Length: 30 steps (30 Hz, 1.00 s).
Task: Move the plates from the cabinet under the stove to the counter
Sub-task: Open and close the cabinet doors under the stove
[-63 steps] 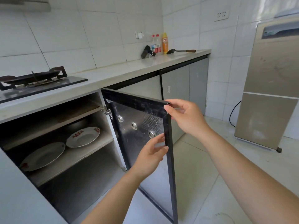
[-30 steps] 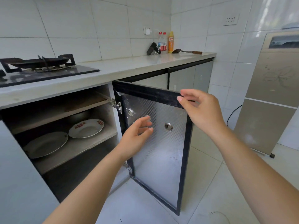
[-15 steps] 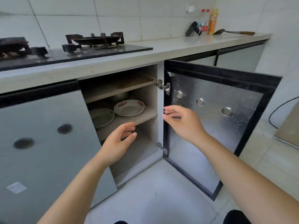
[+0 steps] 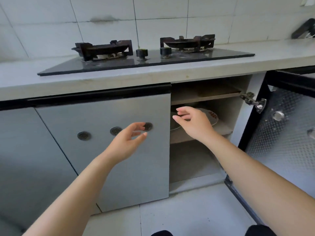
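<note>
The cabinet under the stove [image 4: 201, 160] stands open on its right half. On its middle shelf [image 4: 219, 132] lies a white plate with red marks [image 4: 212, 116], mostly hidden behind my right hand [image 4: 192, 124], which reaches into the opening with relaxed fingers and holds nothing. A second plate [image 4: 174, 124] shows only as a pale edge to the left of that hand. My left hand [image 4: 127, 142] hovers open in front of the closed left door [image 4: 109, 147], near its round vents. The counter [image 4: 281, 53] runs above.
A black two-burner gas stove [image 4: 146, 55] sits on the counter above the cabinet. The open right door [image 4: 288, 126] with a metal hinge [image 4: 254, 101] swings out at the right. A dark object [image 4: 303, 29] rests at the counter's far right. Tiled floor [image 4: 187, 213] lies below.
The view swung left and closer to the cabinet. My right hand moved from beside the door into the opening, over the plates. My left hand shifted left in front of the closed door.
</note>
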Motion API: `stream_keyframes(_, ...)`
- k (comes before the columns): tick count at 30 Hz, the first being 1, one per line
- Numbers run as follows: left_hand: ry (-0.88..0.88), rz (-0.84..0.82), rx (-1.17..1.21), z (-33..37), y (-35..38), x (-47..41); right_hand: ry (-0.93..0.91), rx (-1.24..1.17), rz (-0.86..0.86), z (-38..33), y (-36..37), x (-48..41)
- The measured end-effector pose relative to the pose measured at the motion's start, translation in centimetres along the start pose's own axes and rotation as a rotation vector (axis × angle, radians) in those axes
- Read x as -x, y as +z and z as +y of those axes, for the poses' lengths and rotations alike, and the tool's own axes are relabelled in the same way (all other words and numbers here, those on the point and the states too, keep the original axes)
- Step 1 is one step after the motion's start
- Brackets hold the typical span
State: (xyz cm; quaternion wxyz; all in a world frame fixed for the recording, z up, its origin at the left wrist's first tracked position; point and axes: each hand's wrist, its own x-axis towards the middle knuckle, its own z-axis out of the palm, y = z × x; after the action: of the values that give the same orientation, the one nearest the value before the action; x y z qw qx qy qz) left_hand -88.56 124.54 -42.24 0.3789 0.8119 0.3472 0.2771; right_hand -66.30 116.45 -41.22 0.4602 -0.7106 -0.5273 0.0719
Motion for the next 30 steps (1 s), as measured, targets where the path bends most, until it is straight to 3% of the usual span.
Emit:
stream_keyframes(8,-0.021,0.154,-0.151,-0.4,-1.1,-0.3,-0.019,-0.163,-0.056,-0.1,3.1,-6.3)
stream_keyframes(17,0.023,0.387,-0.357,1.8,-3.2,0.0,-0.055,-0.344,0.003,1.7,4.9,-7.9)
stream_keyframes(25,0.063,0.401,-0.5,3.0,-3.5,-0.4,-0.082,-0.376,0.01,1.8,4.8,-7.8)
stream_keyframes(30,0.132,0.498,-0.516,5.4,-4.3,-0.2,-0.106,-0.394,0.026,1.4,4.1,-5.4)
